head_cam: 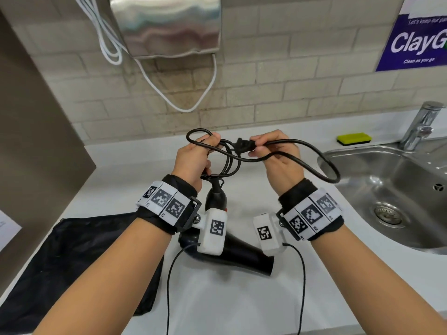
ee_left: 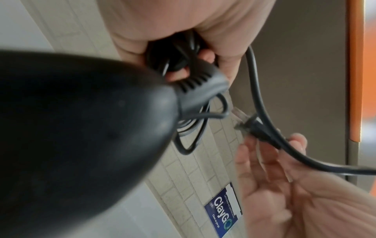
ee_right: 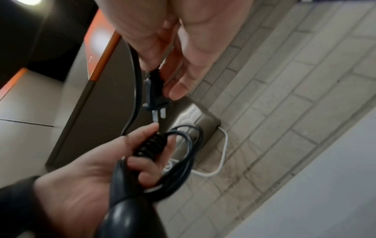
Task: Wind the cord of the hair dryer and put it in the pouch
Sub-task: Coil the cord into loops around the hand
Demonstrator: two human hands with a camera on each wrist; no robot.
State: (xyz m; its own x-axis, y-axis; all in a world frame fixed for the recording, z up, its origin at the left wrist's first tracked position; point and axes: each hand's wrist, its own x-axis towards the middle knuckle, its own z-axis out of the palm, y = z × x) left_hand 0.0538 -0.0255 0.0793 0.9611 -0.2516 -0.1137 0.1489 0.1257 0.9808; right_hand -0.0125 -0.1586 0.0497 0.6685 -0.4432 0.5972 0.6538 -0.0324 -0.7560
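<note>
My left hand (head_cam: 193,160) gripped the cord (head_cam: 314,151) coils above the hair dryer (head_cam: 232,252) over the desk (head_cam: 242,298), right hand (head_cam: 278,153) pinched the plug (head_cam: 244,143); loose tail could unravel before reaching the pouch (head_cam: 79,257) at the desk's left edge.

Left hand (ee_left: 203,24) grips cord coils (ee_left: 183,53); right hand (ee_left: 284,185) pinches plug (ee_left: 254,128) (blurred).

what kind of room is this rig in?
Probably a shared pantry or washroom counter: a steel sink with tap, a sponge on the white counter, a steel wall dispenser, tiled wall.
</note>
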